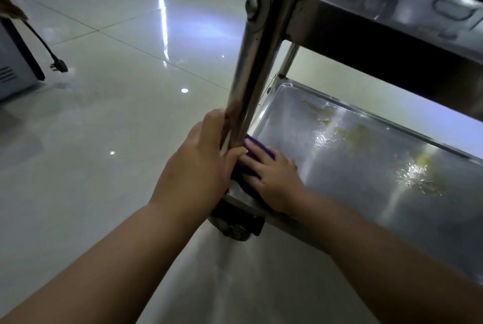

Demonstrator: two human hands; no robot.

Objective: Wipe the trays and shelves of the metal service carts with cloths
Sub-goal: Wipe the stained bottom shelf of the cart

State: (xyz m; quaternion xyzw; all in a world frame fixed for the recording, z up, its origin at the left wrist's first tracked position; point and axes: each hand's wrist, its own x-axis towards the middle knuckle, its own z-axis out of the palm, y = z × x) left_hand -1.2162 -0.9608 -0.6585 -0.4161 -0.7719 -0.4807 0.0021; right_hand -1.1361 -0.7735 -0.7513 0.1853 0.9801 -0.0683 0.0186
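On shelf [366, 156], flat right hand [273, 176] mostly hides cloth [257, 145]; left hand [198, 164] apparently grips post [252, 62].

Purple cloth [257, 152]; silver shelf [366, 166] with yellowish smears [418, 164]; pale grey floor tiles [104, 114]; black plug [56, 64].

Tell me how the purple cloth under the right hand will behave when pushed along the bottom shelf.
The purple cloth lies flattened under the right hand, so it is probably soft and would flop if lifted. The bottom shelf glistens wet with yellowish smears, so the cloth should slide easily, though it may bunch up at its free edges.
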